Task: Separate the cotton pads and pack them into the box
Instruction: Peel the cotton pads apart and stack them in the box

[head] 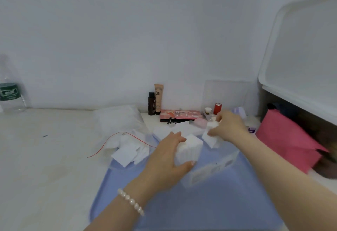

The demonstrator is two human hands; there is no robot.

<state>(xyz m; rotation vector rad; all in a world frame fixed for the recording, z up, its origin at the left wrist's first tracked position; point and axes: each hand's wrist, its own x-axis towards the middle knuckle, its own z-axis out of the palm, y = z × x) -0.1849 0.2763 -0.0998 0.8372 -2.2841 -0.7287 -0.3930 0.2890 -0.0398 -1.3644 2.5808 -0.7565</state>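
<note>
Two soft white stacks of square cotton pads are gripped: left hand curls round one block above the clear plastic box, right hand clamps another just beyond. Loose pads lie left; blue tray beneath.

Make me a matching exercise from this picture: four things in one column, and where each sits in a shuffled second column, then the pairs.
Things:
1. water bottle
2. BB tube
3. pink folder
4. pearl bracelet

Places:
A. on the left wrist
B. far left of the table
C. upright against the back wall, beside a dark bottle
D. at the right, leaning by the white bin

Pairs: 1-B, 2-C, 3-D, 4-A
</note>
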